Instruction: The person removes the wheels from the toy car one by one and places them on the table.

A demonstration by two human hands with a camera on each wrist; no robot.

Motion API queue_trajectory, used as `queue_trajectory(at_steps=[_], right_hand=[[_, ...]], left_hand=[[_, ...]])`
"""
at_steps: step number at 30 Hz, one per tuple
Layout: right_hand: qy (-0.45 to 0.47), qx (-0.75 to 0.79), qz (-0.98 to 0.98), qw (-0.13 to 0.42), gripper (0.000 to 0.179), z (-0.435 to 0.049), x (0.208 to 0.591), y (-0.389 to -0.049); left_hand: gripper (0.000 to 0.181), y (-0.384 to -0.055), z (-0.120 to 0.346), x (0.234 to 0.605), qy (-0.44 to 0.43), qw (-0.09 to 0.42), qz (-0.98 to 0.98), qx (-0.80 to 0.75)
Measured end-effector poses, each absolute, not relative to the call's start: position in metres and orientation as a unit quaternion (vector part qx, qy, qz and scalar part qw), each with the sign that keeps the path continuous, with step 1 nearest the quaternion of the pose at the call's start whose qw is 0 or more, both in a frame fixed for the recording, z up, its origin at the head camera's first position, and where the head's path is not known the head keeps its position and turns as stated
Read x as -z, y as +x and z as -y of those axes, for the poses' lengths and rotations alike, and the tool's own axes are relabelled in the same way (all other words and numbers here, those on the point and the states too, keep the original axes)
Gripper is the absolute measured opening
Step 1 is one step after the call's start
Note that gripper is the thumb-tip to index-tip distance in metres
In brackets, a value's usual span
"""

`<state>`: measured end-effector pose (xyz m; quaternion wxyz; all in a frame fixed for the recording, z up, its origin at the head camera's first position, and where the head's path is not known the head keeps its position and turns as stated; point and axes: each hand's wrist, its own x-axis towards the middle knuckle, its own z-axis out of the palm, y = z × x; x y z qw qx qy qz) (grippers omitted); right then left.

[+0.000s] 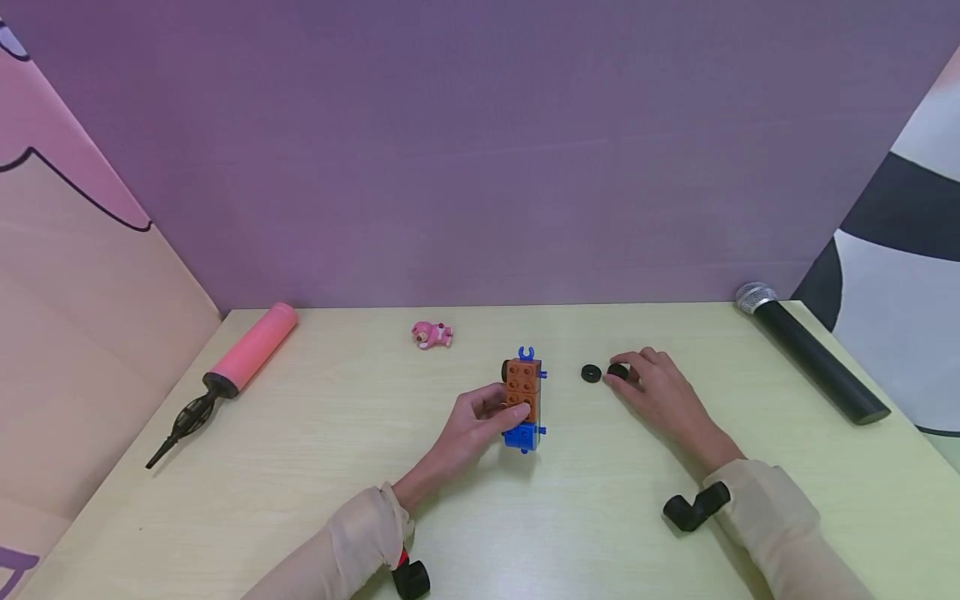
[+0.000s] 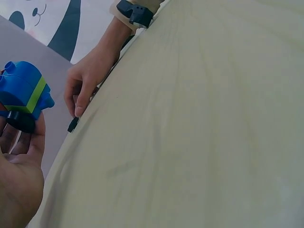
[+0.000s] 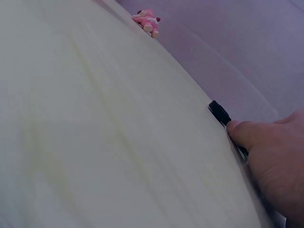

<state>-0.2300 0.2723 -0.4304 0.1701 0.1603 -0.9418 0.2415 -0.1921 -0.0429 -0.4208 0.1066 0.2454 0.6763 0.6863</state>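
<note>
Fingers bent on both sides: with the left hand [image 1: 471,427], grips the toy [image 1: 523,386] about the middle, thumb pressed on top and the rest tucked behind, spread no wider than the toy's body; with the right hand [image 1: 663,400], pinches the gripped disc [image 1: 618,372] in a narrow gap between thumb and finger. Cannot tell the force of either hold.

Works over the table [image 1: 300,467], with the pump [image 1: 240,358] at left and the mic [image 1: 821,360] at right, both well apart from the fingers and so unlikely to get in the way.

Has the toy near the middle, left of the right hand, seemingly raised above the surface, brown blocks toward the far side and blue block near. Could come apart at the seam between brown and blue, if pressed too hard by the thumb close by. Could also twist or tilt, being held from the left only, with pegs [image 1: 543,374] sticking out bare on the right.

Far and to the left of the toy, leaves the pink figure [image 1: 432,334] at little risk.

Could loosen the black wheel [image 2: 21,122] with a shift of the left grip, being just beside the fingers. Could knock the loose disc [image 1: 591,373] away to the left with a stray right fingertip, being just beside it. Could drop the gripped disc, or set it rolling, through a pinch on so small a rim, partly hidden by the fingers.
</note>
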Motion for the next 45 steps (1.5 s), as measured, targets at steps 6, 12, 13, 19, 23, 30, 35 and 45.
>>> queue_trajectory(at_steps=[6,12,13,19,23,30,35,45], right_hand=[[0.156,-0.246,0.944,0.157,0.031,-0.273,0.429,-0.228],[0.149,-0.262,0.942,0.148,0.043,-0.274,0.426,-0.227],[0.149,-0.265,0.941,0.15,0.044,-0.274,0.426,-0.226],[0.146,-0.304,0.918,0.206,0.034,-0.266,0.429,-0.218],[0.184,-0.369,0.876,0.251,0.017,-0.247,0.43,-0.203],[0.301,-0.443,0.824,0.187,0.02,-0.205,0.426,-0.17],[0.276,-0.467,0.833,0.107,0.026,-0.182,0.425,-0.156],[0.21,-0.521,0.825,0.065,0.028,-0.176,0.418,-0.152]], left_hand=[[0.045,-0.192,0.042,0.421,0.244,0.11,-0.675,-0.688],[0.045,-0.193,0.042,0.421,0.238,0.11,-0.674,-0.69],[0.045,-0.193,0.042,0.421,0.237,0.11,-0.674,-0.691],[0.045,-0.192,0.04,0.421,0.236,0.113,-0.666,-0.699],[0.05,-0.192,0.039,0.421,0.234,0.12,-0.658,-0.705],[0.055,-0.19,0.035,0.42,0.222,0.116,-0.646,-0.721],[0.06,-0.191,0.032,0.421,0.227,0.089,-0.635,-0.733],[0.055,-0.189,0.031,0.423,0.227,0.055,-0.625,-0.745]])
